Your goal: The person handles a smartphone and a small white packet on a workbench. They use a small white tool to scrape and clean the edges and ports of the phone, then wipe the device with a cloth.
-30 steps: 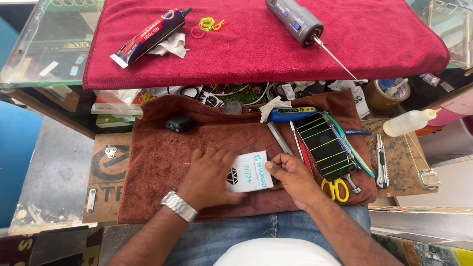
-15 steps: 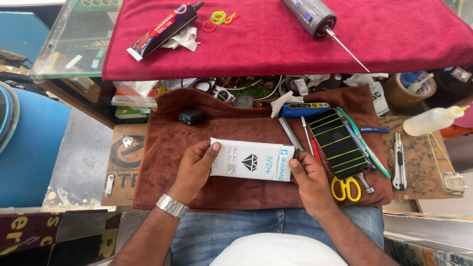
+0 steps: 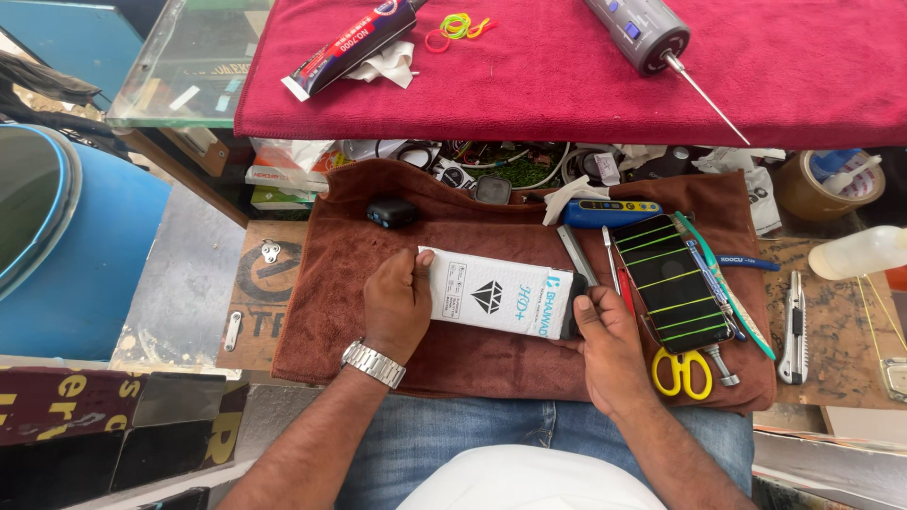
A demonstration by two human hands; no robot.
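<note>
Flat white box (image 3: 496, 297) lying on brown towel (image 3: 359, 255), gripped at its ends by left hand (image 3: 397, 307) and right hand (image 3: 609, 340). Phone bound with green bands (image 3: 673, 295) and yellow scissors (image 3: 682, 370) just to the right.

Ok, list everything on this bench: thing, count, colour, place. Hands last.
flat packet: 1, white, on the brown towel, between both hands
brown towel: 1, brown, lower bench
phone: 1, black, bound with green bands, right of the packet
scissors: 1, yellow handles, below the phone
blue-handled tool: 1, above the phone
small black box: 1, towel's upper left
utility knife: 1, grey, right of towel
red cloth: 1, upper shelf
glue tube: 1, black and red, on red cloth
rubber bands: several, yellow, green, orange, on red cloth
electric screwdriver: 1, grey, on red cloth
squeeze bottle: 1, translucent white, far right
blue barrel: 1, left
left hand: holds packet's left end, wears a silver watch
right hand: holds packet's right end
</note>
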